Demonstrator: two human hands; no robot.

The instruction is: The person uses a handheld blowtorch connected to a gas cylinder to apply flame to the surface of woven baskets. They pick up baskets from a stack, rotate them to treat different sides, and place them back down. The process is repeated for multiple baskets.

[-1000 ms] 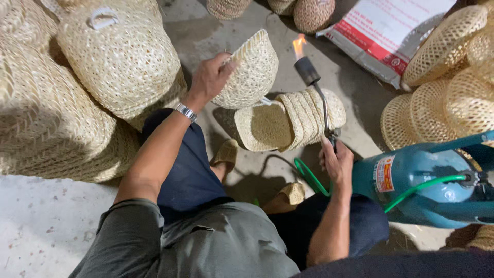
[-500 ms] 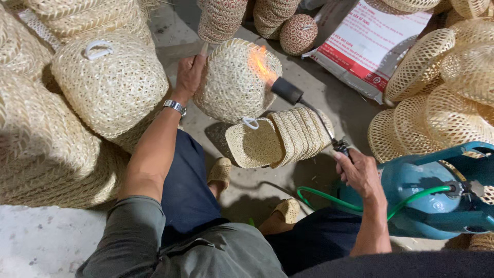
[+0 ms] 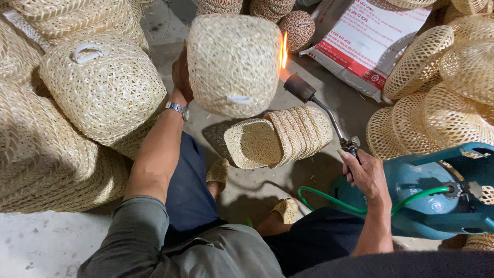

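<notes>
One woven basket (image 3: 234,62) is held up above the floor by the left hand (image 3: 181,77), gripped at its far side. A gas torch (image 3: 321,110) is clasped in the right hand (image 3: 366,175), its flame (image 3: 283,50) licking the basket's right edge. Nested baskets (image 3: 278,136) lie below.
</notes>
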